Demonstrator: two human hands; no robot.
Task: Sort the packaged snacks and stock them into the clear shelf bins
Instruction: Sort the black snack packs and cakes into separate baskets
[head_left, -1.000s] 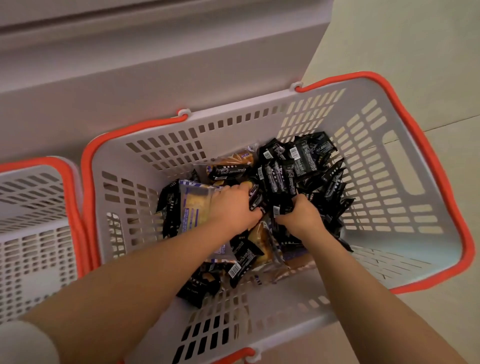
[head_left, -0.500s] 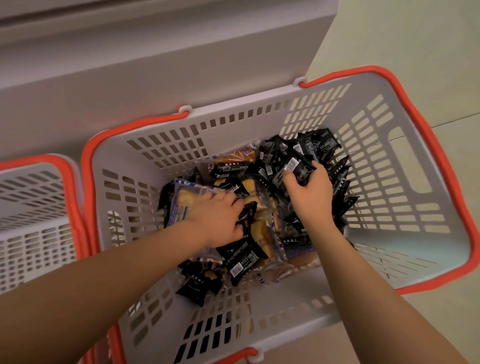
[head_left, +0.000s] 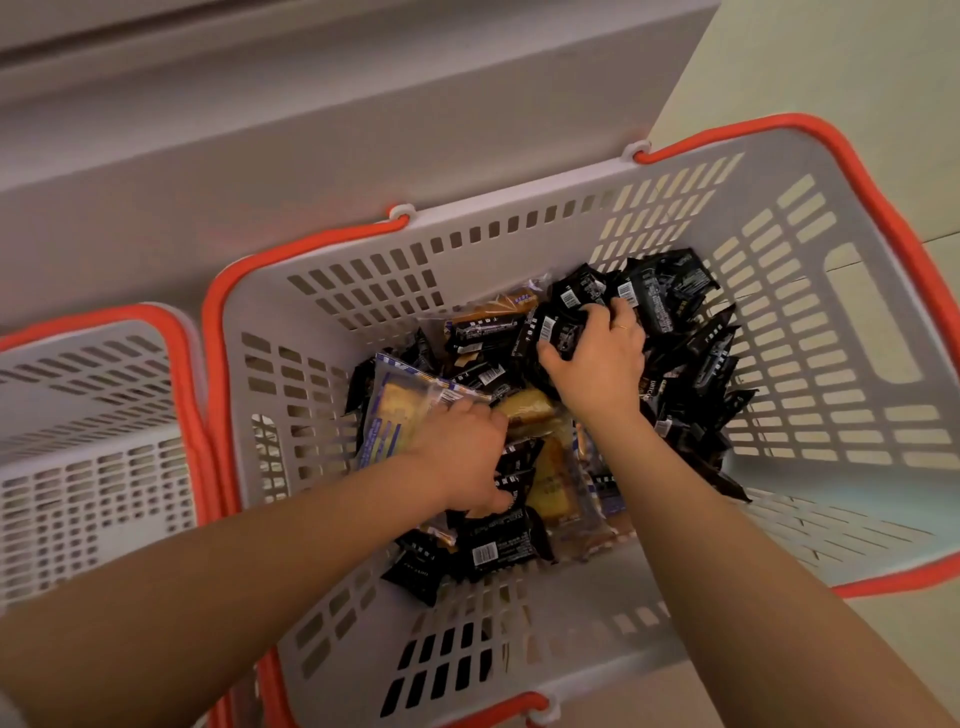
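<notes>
The right hand (head_left: 597, 358) grips a few black snack packets (head_left: 660, 296) at upper centre of the frame; that pile runs down the right side of the grey basket (head_left: 841, 332). The left hand (head_left: 462, 457), lower left of it, presses on clear-wrapped cakes (head_left: 395, 410) (about four show; black packets too many to count). A second basket (head_left: 93, 415) stands at far left

A pale tiled floor (head_left: 831, 67) carries two grey slotted baskets with orange rims. The larger basket (head_left: 810, 364) stands at centre and right, its far side against a grey cabinet base (head_left: 311, 156). A second basket (head_left: 88, 441) sits just beside it on the left, seemingly touching. A grout line (head_left: 943, 238) crosses the tiles at right.
</notes>
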